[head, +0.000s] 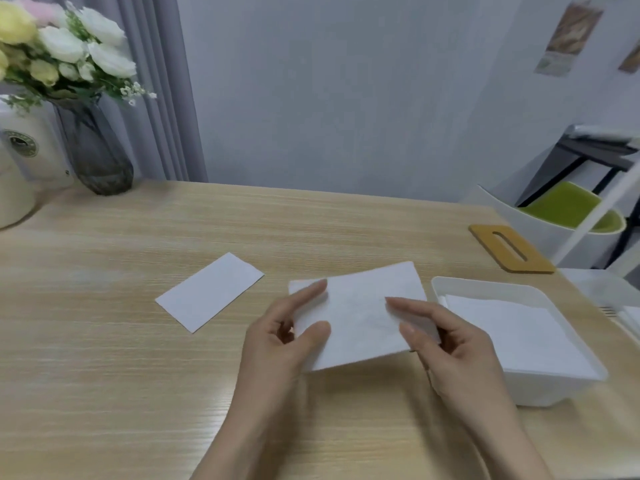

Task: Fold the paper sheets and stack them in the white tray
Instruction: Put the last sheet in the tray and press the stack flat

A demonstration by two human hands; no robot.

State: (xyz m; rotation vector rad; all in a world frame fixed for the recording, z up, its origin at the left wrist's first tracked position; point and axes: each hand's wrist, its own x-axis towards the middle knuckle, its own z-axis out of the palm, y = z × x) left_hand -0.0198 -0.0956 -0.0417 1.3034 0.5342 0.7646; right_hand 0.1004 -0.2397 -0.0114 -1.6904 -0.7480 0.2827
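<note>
Head view shows both hands holding one paper sheet (360,317) just above the tabletop (104,375), beside the white tray (519,393): left hand (287,337) pinches its left edge, right hand (446,344) its right. This looks like the folding step; next, bring opposite edges together squarely, crease, then lay it on the sheets in the tray.

Both hands, left (277,337) and right (446,344), pinch a white sheet (360,317) above the table (104,375), a folded sheet (209,292) lying to its left and the papered tray (540,389) just right.
</note>
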